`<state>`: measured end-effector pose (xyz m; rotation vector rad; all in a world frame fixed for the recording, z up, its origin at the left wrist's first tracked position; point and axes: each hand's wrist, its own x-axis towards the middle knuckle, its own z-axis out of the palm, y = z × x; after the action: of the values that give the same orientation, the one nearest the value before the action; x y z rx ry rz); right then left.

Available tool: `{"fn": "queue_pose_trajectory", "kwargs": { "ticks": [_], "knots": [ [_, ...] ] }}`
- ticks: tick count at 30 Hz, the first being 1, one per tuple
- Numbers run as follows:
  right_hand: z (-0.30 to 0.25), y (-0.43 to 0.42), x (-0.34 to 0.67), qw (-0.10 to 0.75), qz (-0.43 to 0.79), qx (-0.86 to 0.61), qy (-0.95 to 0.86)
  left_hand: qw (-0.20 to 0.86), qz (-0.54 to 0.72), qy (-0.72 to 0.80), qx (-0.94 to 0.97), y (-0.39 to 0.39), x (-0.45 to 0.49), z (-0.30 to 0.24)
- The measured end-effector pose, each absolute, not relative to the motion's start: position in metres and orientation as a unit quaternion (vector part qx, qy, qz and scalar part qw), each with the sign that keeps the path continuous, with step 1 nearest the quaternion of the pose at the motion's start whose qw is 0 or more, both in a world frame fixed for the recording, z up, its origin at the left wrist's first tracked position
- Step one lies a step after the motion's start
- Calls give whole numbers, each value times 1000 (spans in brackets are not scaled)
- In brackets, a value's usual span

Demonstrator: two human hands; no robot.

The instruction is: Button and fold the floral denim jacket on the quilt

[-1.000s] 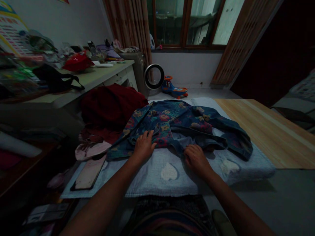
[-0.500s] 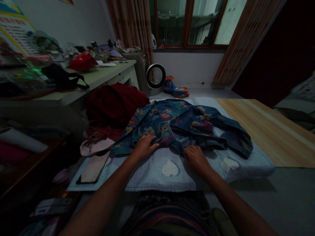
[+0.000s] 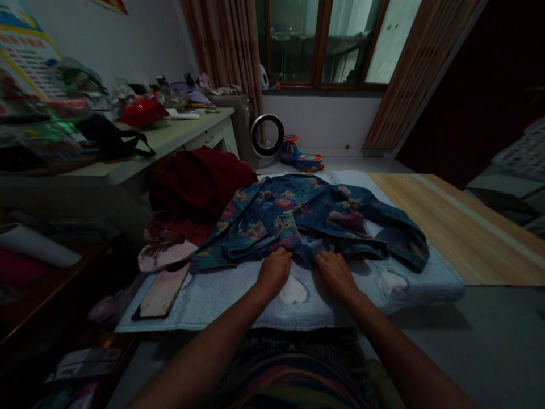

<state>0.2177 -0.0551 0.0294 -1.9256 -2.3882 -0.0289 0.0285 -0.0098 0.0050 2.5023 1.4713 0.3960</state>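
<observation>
A blue denim jacket [image 3: 298, 199] with a floral print lies spread over a pale blue quilted cover [image 3: 238, 309] with white hearts. Its sleeves reach out to the left and right. My left hand [image 3: 276, 268] is closed on the jacket's near edge, left of centre. A short way to the right, my right hand [image 3: 335, 274] also grips that edge with curled fingers. The cloth between the two hands dips a little. The fingertips of both hands are partly hidden by the fabric and the knuckles.
Dark red cloth [image 3: 200, 182] is heaped left of the jacket, with a pale pink cloth [image 3: 164, 254] before it. A phone-like flat object [image 3: 164, 292] lies at the cover's left corner. A wooden board [image 3: 460, 227] extends right. A cluttered desk [image 3: 179, 136] stands at the left.
My left hand has moved right and toward me, from lying on the jacket's front to closing on its near edge. My right hand keeps its grip almost in place.
</observation>
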Motion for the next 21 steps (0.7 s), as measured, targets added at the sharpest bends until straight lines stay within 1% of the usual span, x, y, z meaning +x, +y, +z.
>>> {"fn": "queue_pose_trajectory", "kwargs": {
  "ticks": [3, 7, 10, 13, 16, 18, 19, 21],
  "knots": [
    [36, -61, 216, 59, 5, -627, -776, 123, 141, 515, 836, -6, 31, 3],
    [45, -71, 207, 70, 41, -638, -765, 121, 165, 506, 838, -9, 31, 0],
    [48, -79, 196, 80, 120, -631, -762, 132, 197, 501, 832, -12, 30, -1],
    [52, -83, 189, 109, 215, -570, -786, 169, 256, 497, 812, -12, 28, 1],
    [62, -83, 198, 149, 262, -516, -801, 210, 316, 492, 784, -13, 25, 5],
    [71, -81, 213, 180, 253, -526, -792, 248, 334, 481, 772, -15, 23, 8],
    [74, -80, 223, 193, 230, -542, -785, 268, 334, 473, 770, -16, 22, 10],
    [76, -79, 245, 208, 141, -580, -775, 299, 316, 459, 775, -20, 22, 12]
  ]
}}
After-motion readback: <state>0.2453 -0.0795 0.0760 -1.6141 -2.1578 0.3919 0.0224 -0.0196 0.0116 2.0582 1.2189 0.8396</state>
